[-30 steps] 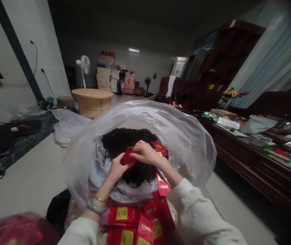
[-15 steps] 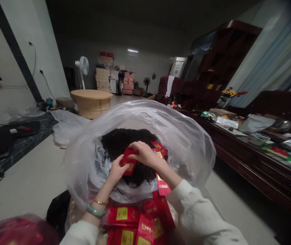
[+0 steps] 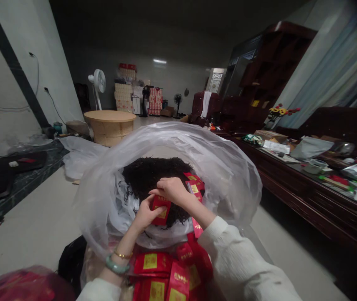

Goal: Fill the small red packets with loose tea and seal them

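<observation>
My left hand (image 3: 147, 214) holds a small red packet (image 3: 162, 205) with a yellow label, thumb across its front. At the packet's top edge, my right hand (image 3: 172, 190) is closed with its fingertips pinched together; its fingers partly cover the packet's mouth. Beneath both hands lies a heap of dark, thin, dry strands like loose tea leaves (image 3: 143, 171), inside a large clear plastic bag (image 3: 228, 167) with its mouth spread wide. More red packets (image 3: 197, 188) rest at the right side of the heap. Nearest me, several red packets with yellow labels (image 3: 150, 262) lie in front of the bag.
A dark wooden table (image 3: 278, 177) at the right carries bags and papers. Behind the bag stands a round wooden table (image 3: 111, 119), with a white fan (image 3: 98, 81) beyond. Left are a dark stone ledge (image 3: 40, 167) and a bag of red items (image 3: 24, 284).
The red packet has turned more upright and come slightly lower in my left hand. My right hand has shifted from the packet's front to its top edge.
</observation>
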